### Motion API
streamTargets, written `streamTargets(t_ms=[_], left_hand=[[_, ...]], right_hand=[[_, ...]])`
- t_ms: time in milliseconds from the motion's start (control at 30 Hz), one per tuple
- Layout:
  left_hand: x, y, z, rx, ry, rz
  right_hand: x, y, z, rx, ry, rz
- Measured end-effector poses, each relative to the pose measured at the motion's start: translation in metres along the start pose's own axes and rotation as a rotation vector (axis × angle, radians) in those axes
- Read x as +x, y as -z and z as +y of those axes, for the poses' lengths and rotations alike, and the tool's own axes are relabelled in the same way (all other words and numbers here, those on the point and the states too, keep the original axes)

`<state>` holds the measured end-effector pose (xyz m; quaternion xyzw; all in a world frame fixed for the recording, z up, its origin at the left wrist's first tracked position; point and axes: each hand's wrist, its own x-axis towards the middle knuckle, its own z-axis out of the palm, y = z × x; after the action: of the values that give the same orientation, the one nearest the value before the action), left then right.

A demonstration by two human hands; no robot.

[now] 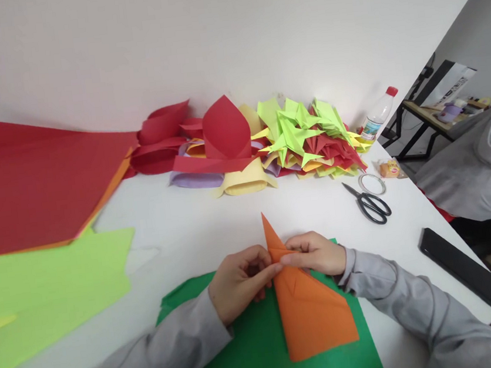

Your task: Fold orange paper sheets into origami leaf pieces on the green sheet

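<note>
A folded sheet of orange paper (316, 315) lies over green paper (255, 348), its narrow pointed end aimed at the wall. My left hand (241, 279) pinches the left edge of the orange paper near the base of the point. From the other side, my right hand (318, 252) grips the same narrow part, its thumb lying across the front. The two thumbs almost meet there. Both hands are closed on the paper, and some fingers are hidden behind it. The wide lower end of the orange paper hangs free of the hands.
Red sheets (46, 189) and lime-green paper (61, 281) cover the left. Along the wall sit rolled paper shapes (225, 127) and folded lime-green stars (295, 131). Scissors (371, 205), a tape roll (372, 184), a bottle (377, 116) and a black phone-like object (459, 266) are right; another person (469, 164) sits beyond.
</note>
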<state>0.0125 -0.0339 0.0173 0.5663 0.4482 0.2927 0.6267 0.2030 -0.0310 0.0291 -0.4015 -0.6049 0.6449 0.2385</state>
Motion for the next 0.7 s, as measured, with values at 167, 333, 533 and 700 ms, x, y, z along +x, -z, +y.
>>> streamTargets(t_ms=[167, 333, 533, 700], left_hand=[[-0.004, 0.000, 0.002, -0.018, -0.020, -0.024], [-0.009, -0.001, 0.002, 0.016, -0.038, -0.133], [-0.011, -0.001, 0.006, 0.039, 0.001, -0.142], [-0.011, -0.002, 0.009, 0.031, -0.005, -0.149]], right_hand=[[0.002, 0.000, 0.002, 0.141, 0.011, 0.082], [0.002, -0.002, 0.004, 0.124, 0.027, 0.099], [0.002, -0.005, 0.005, 0.124, 0.031, 0.149], [0.002, -0.005, 0.007, 0.149, 0.065, 0.198]])
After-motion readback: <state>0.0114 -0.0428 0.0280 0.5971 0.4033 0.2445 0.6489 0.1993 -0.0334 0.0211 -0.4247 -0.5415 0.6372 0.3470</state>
